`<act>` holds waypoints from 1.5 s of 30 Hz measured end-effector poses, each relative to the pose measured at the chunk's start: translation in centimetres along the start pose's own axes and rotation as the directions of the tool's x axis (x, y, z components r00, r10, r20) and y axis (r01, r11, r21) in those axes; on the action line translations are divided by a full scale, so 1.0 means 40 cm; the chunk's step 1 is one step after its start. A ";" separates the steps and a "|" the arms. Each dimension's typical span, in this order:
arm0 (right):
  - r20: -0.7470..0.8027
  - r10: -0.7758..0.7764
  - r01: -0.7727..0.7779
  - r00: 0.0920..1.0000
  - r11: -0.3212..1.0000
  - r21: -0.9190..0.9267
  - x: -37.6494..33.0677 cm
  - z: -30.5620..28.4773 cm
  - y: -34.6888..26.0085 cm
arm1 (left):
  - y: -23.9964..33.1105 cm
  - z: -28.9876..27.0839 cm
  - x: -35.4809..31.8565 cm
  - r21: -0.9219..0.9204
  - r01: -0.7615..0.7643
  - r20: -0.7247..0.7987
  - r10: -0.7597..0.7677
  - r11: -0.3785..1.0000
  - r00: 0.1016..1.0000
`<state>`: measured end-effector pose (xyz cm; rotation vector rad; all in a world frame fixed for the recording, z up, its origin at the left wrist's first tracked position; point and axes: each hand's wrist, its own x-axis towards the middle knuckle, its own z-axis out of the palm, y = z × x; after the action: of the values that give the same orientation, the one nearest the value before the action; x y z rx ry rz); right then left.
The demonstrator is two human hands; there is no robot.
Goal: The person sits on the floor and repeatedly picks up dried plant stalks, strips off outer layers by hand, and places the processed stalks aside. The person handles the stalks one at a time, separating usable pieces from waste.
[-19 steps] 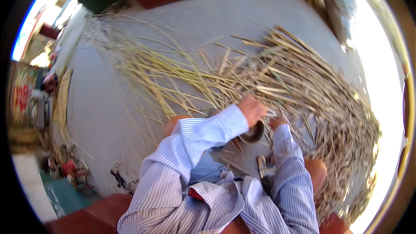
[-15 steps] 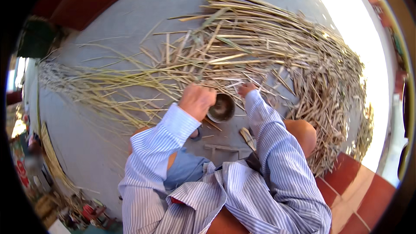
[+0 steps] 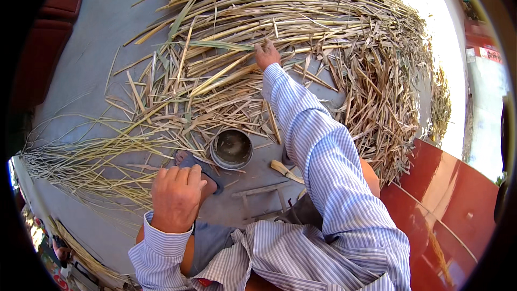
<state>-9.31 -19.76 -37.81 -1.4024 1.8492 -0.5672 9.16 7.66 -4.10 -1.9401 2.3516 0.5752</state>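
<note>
Near the upper centre, the right hand (image 3: 267, 55) reaches into the dry stalks (image 3: 301, 5) spread across the top — whether it grips any, I cannot tell. The left hand (image 3: 177, 196), lower left of centre, is curled — its palm hidden. A round bowl (image 3: 230, 166) sits mid-frame; yellowish stems (image 3: 102, 167) fan out at left.

Around the bowl (image 3: 232, 167), grey floor (image 3: 86, 78) passable far out at ten o'clock, dry stalks (image 3: 301, 11) blocking twelve, leafy heap (image 3: 377, 105) at two, straw-coloured piece (image 3: 280, 168) at four, wooden frame (image 3: 261, 189) at five, stems (image 3: 81, 159) at nine
</note>
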 end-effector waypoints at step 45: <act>0.182 -0.131 -0.135 0.975 0.309 0.942 -0.381 -0.750 -0.426 | 0.113 -0.290 0.146 0.369 -0.048 -0.795 0.342 0.928 0.501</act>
<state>-19.75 -13.04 -2.19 -0.5470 0.9057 -1.1999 5.93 -0.69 6.34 -2.0594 2.9154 -0.9969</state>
